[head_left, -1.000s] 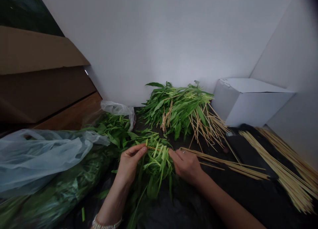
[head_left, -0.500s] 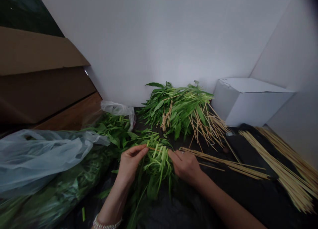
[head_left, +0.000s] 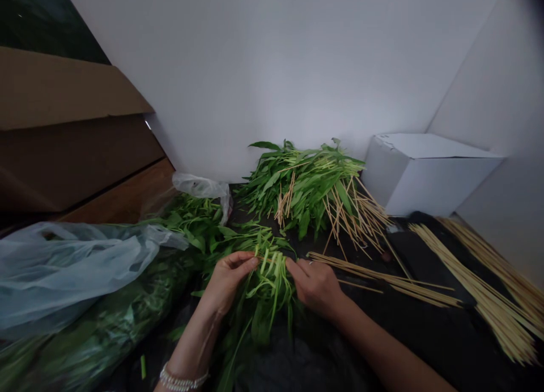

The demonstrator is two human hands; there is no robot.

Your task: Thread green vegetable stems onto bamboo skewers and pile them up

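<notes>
Leafy green stems [head_left: 272, 263] are lined up side by side between my two hands, run through by a thin bamboo skewer [head_left: 260, 258] of which only a little shows. My left hand [head_left: 229, 280] pinches the skewer's left end, right beside a cut stem. At the other end, my right hand [head_left: 318, 284] is closed with thumb and fingers at the last stems; its hold on the skewer is mostly hidden by the fingers. Long leaves hang down below the stems.
Behind lies a pile of skewered greens [head_left: 306, 182]. Loose skewers [head_left: 382, 276] and larger skewer bundles [head_left: 476, 290] lie to the right, near a white box [head_left: 433, 171]. Bagged greens under clear plastic [head_left: 85, 273] and a cardboard box [head_left: 68, 97] are on the left.
My left hand has shifted slightly right, closer to the stems, so less of the skewer shows between them. My right hand has moved barely leftward.
</notes>
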